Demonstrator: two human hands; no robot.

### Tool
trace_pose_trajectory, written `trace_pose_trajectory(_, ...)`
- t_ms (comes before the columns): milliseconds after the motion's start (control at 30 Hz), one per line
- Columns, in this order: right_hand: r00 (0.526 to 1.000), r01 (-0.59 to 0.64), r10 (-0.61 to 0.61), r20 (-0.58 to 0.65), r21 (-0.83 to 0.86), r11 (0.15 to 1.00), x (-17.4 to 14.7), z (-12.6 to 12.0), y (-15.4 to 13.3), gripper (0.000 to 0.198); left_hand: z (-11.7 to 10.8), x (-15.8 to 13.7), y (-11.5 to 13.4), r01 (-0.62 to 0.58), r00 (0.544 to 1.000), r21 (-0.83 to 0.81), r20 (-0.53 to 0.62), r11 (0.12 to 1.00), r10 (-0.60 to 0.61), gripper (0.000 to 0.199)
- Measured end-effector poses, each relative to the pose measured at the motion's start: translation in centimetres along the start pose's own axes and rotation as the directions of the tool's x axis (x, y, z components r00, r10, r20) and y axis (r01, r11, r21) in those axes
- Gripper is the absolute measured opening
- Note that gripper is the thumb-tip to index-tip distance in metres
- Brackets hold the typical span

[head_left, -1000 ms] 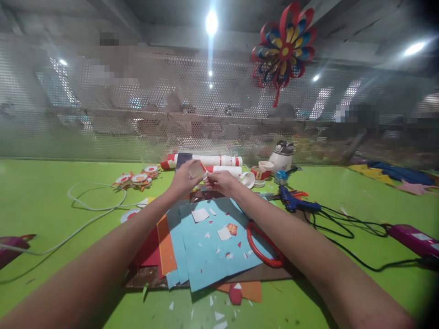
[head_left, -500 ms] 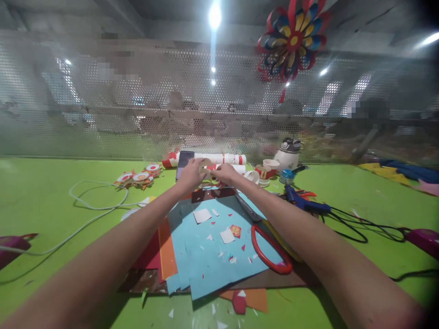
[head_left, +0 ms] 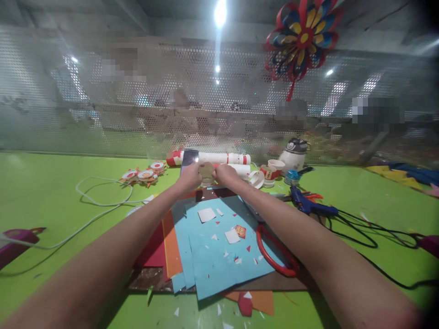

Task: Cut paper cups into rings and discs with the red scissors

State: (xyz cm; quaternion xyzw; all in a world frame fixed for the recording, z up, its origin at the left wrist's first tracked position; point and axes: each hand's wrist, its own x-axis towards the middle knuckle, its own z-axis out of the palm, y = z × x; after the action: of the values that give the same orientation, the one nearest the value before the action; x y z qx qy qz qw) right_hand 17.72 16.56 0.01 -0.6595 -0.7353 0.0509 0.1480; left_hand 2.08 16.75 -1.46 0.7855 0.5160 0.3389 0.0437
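Between my two hands, at the far side of the paper stack, is a pale beige round thing point(head_left: 206, 172) that looks like a roll of tape. My left hand point(head_left: 190, 177) grips its left side with closed fingers. The curled fingers of my right hand point(head_left: 225, 174) press at its right edge, where their tips are hidden. Light-blue paper sheets point(head_left: 219, 269) lie below my forearms, scattered with white squares and red and white scraps. Red-handled scissors point(head_left: 274, 262) lie partly under my right forearm.
Behind my hands are a phone point(head_left: 190, 160) and white-and-red tubes point(head_left: 219, 158). To the right stand paper cups point(head_left: 276, 166), a kettle-like jug point(head_left: 293, 155) and a blue glue gun point(head_left: 310, 203) with black cords. Left are decorated discs point(head_left: 145, 175) and a white cable point(head_left: 99, 212).
My right hand has closed more tightly beside the round thing, which now shows its broad side between both hands. The whole view has shifted slightly.
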Motion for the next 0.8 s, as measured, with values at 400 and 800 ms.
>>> trace_pose_trajectory(400, 0.997, -0.054, 0.051, -0.052, -0.058, 0.997, 1.7, -0.8, 0.8, 0.03, 1.5, 1.4, -2.7, 0.153, 0.988, -0.293, 0.077, 0.944, -0.136, 0.078)
trace_pose_trajectory(800, 1.0, 0.005, -0.006, 0.013, 0.055, 0.998, 1.5, -0.1, 0.8, 0.03, 3.1, 1.2, -3.0, 0.116, 0.989, -0.246, 0.123, 0.962, -0.088, 0.053)
